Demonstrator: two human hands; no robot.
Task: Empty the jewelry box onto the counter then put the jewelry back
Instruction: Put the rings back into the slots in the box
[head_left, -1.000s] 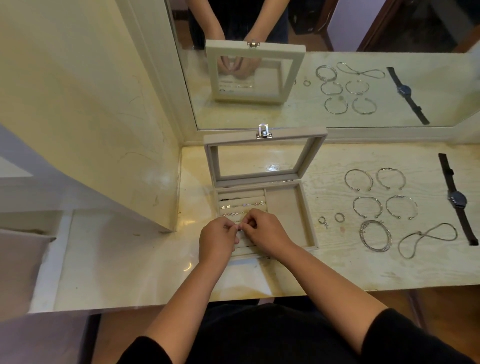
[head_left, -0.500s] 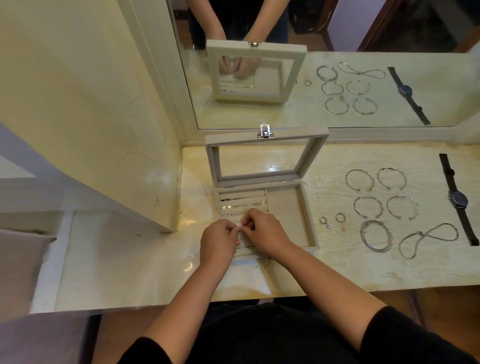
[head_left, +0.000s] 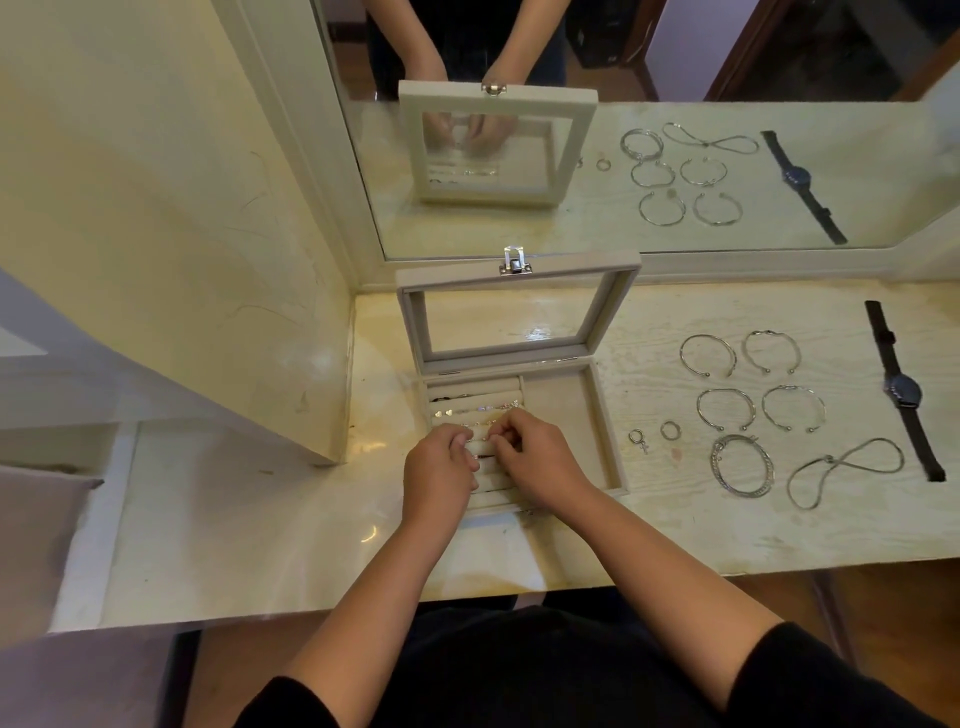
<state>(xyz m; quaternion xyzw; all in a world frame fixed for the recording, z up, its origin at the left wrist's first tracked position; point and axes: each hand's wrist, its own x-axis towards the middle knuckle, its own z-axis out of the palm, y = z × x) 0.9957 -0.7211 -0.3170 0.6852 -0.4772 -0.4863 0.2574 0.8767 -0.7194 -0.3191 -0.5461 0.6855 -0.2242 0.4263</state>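
jewelry box (head_left: 597, 415) sits open on counter (head_left: 675, 530), directly under both hands. Lid (head_left: 571, 271) stands upright at far side, beyond the fingertips, w/ glass window and metal latch (head_left: 514, 264) on its top edge. L half of box = ring rolls (head_left: 475, 387), w/ a few small rings (head_left: 444, 413) in the slots just beyond the fingertips. R half = plain compartment (head_left: 556, 415), just right of the right-hand knuckles.

left hand (head_left: 439, 480) + right hand (head_left: 540, 462) are both over the near part of the ring rolls. Fingers are curled in, and the tips of the two hands nearly meet at one slot. There's a small dark bit between the tips, too small to ID. Can't tell if either hand pinches it.

Right of the right-hand fingers, on the counter:
- hoop w/ charm (head_left: 638, 439) and plain ring (head_left: 670, 430), near the box wall
- open bangles (head_left: 707, 355), four in a 2x2 block, further right
- round bracelet (head_left: 743, 466) on the near side of that block, w/ chain necklace (head_left: 844, 470) beside it in a loose figure-8
- watch (head_left: 904, 391) farthest right, strap flat and straight

mirror (head_left: 857, 182) behind the lid reflects box, hands and the laid-out pieces. Left of the left-hand fingers, well apart, a cream side panel (head_left: 182, 260) stands on the counter. Black sleeves (head_left: 810, 680) at frame bottom.
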